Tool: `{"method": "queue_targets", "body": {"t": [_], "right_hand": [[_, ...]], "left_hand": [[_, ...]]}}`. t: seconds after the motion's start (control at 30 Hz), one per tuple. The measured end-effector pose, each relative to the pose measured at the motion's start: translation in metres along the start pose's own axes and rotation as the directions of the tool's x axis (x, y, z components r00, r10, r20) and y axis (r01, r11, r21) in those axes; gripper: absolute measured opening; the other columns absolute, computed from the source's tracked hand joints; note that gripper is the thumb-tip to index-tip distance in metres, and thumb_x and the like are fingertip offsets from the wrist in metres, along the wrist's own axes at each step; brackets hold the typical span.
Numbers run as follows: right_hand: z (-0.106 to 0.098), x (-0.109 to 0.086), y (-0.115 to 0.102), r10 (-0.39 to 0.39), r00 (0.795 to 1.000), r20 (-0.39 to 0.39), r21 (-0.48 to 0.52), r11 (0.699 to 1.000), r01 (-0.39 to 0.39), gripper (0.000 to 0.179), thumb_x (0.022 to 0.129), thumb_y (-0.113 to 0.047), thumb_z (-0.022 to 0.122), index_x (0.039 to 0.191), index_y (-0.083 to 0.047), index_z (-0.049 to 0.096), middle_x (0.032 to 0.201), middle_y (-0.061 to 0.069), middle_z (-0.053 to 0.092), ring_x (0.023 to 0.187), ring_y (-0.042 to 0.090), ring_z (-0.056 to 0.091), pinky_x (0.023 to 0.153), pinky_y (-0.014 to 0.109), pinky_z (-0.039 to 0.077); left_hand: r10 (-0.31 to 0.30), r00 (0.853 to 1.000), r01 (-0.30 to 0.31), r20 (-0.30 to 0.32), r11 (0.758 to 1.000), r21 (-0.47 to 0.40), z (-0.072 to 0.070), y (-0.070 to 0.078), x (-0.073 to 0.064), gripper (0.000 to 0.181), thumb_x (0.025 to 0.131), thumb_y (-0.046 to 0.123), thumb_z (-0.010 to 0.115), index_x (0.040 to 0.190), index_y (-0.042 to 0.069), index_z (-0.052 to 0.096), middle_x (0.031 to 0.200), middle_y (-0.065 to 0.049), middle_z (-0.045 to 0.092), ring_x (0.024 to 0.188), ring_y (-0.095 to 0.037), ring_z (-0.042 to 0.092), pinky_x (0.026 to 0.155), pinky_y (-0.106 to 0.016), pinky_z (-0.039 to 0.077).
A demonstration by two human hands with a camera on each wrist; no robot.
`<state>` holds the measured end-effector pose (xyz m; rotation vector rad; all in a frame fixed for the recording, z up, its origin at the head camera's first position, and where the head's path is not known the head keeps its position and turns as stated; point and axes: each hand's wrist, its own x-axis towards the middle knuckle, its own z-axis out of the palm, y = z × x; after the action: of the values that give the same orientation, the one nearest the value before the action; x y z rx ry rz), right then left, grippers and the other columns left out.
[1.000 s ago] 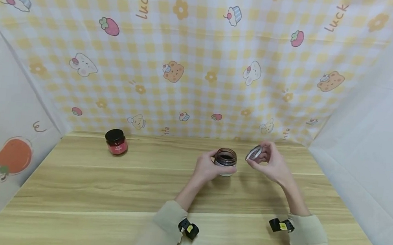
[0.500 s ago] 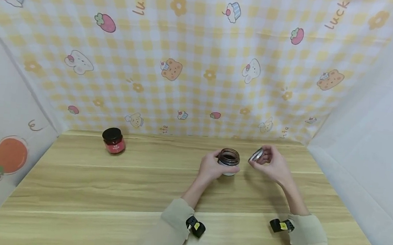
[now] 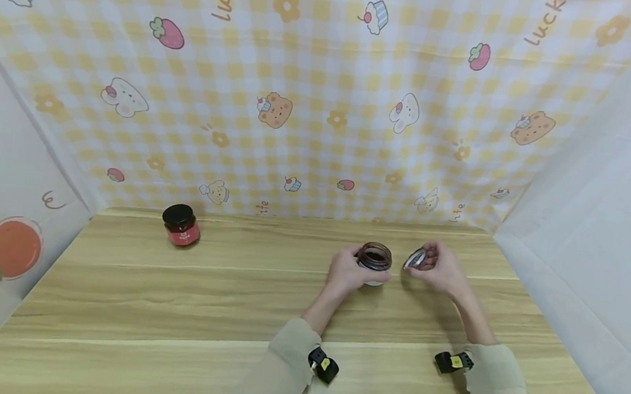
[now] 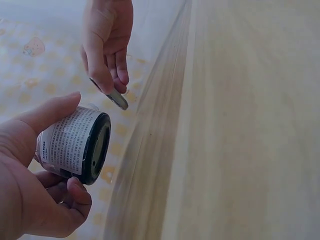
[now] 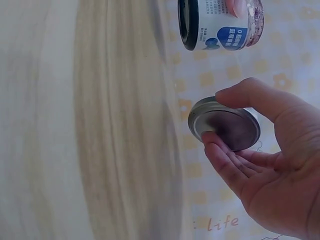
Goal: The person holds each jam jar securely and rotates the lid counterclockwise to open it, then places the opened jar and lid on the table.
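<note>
A yellow-and-white checked cloth [image 3: 315, 76] fills the top of the head frame; below it spreads the wood-grained surface [image 3: 214, 301]. Right of centre, the left hand [image 3: 346, 271] grips an uncapped jar [image 3: 375, 264], and further right the right hand [image 3: 445, 274] pinches a lid [image 3: 415, 258]. A dark-capped jar [image 3: 182, 228] with a red label stands left of centre. The gripped jar's base shows in the left wrist view; the lid, smallest, tilts near it, apart.
</note>
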<state>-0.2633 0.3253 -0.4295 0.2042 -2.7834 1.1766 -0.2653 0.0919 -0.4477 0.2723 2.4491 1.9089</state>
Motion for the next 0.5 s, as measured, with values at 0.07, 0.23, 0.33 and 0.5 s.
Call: {"method": "queue_targets", "body": {"t": [0.07, 0.23, 0.33, 0.5], "right_hand": [[0.001, 0.0, 0.001, 0.011, 1.0, 0.009, -0.007, 1.0, -0.011, 0.059, 0.077, -0.004, 0.085, 0.118, 0.017, 0.047, 0.1, 0.027, 0.063, 0.09, 0.035, 0.065, 0.075, 0.024, 0.056], [0.001, 0.0, 0.006, 0.03, 0.999, 0.035, -0.018, 0.999, -0.029, 0.057, 0.077, -0.003, 0.085, 0.115, 0.016, 0.048, 0.099, 0.025, 0.063, 0.088, 0.031, 0.064, 0.074, 0.024, 0.055], [0.0, 0.0, 0.009, 0.03, 0.999, 0.043, -0.019, 0.999, -0.03, 0.055, 0.077, -0.004, 0.085, 0.114, 0.015, 0.049, 0.098, 0.024, 0.062, 0.087, 0.03, 0.063, 0.072, 0.023, 0.054], [-0.003, -0.001, 0.013, 0.038, 0.999, 0.036, -0.069, 0.997, -0.035, 0.056, 0.078, -0.01, 0.084, 0.114, 0.015, 0.05, 0.098, 0.024, 0.062, 0.089, 0.032, 0.061, 0.076, 0.033, 0.053]], "left_hand": [[-0.011, 1.0, 0.011, -0.002, 1.0, 0.002, 0.002, 0.0, 0.0, 0.058, 0.063, 0.022, 0.098, 0.115, 0.012, 0.074, 0.1, 0.004, 0.074, 0.096, -0.013, 0.066, 0.09, -0.033, 0.052], [-0.027, 1.0, 0.027, -0.016, 1.0, 0.003, 0.005, -0.001, 0.001, 0.061, 0.064, 0.021, 0.097, 0.119, 0.013, 0.073, 0.103, 0.002, 0.073, 0.099, -0.016, 0.066, 0.092, -0.035, 0.052], [-0.026, 0.999, 0.026, -0.025, 1.0, 0.015, 0.005, -0.002, 0.001, 0.061, 0.064, 0.021, 0.097, 0.119, 0.013, 0.073, 0.103, 0.002, 0.073, 0.1, -0.016, 0.066, 0.091, -0.036, 0.052], [-0.04, 0.998, 0.043, -0.045, 0.997, 0.062, 0.007, -0.005, 0.001, 0.061, 0.062, 0.023, 0.098, 0.117, 0.015, 0.073, 0.103, 0.003, 0.073, 0.099, -0.017, 0.066, 0.09, -0.036, 0.052]]}}
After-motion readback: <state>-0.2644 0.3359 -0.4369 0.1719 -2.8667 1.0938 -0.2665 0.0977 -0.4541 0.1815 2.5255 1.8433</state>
